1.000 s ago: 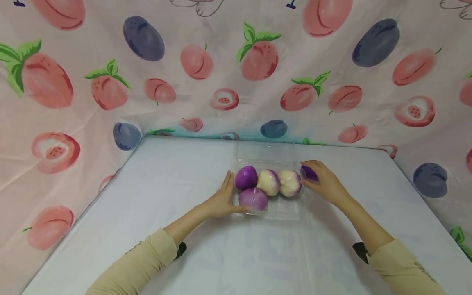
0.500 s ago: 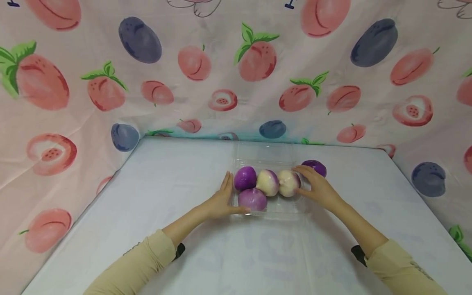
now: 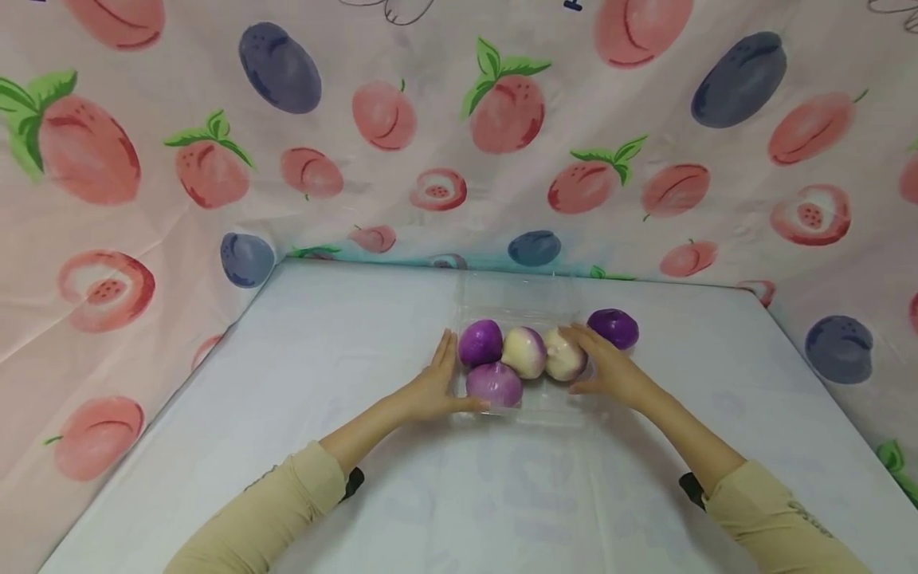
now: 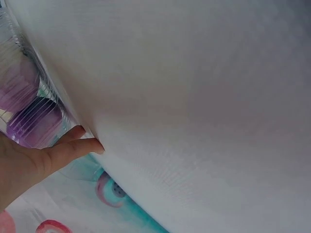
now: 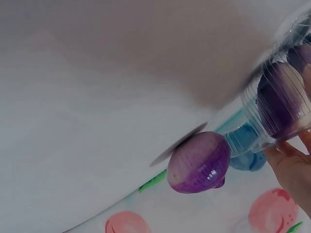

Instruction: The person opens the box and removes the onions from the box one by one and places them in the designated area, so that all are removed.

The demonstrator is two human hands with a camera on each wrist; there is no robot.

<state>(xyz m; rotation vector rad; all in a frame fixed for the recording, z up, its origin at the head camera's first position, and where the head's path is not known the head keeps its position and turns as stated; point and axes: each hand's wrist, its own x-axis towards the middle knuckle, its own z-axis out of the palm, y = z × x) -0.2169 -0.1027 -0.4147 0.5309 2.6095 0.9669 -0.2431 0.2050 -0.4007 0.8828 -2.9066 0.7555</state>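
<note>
In the head view, a clear plastic box (image 3: pixel 552 413) with its lid raised at the back holds several onions. A bright purple onion (image 3: pixel 480 343) sits at the far left inside, and a light purple onion (image 3: pixel 494 386) lies in front of it. Two pale onions, one central (image 3: pixel 524 352) and one on the right (image 3: pixel 563 356), sit in a row. My left hand (image 3: pixel 428 393) rests straight fingers along the box's left wall, thumb on the front rim. My right hand (image 3: pixel 613 371) has its fingers over the right pale onion and thumb at its near side; contact is partly hidden.
A dark purple onion (image 3: pixel 615 328) lies on the white tabletop (image 3: pixel 358 343), just outside the box's right back corner. The upright lid (image 3: pixel 519 293) stands close to the fruit-printed curtain (image 3: pixel 437 127) at the table's far edge.
My right hand has let go of the dark purple onion beside the box and moved left onto the right pale onion. My left hand stays at the box's left side.
</note>
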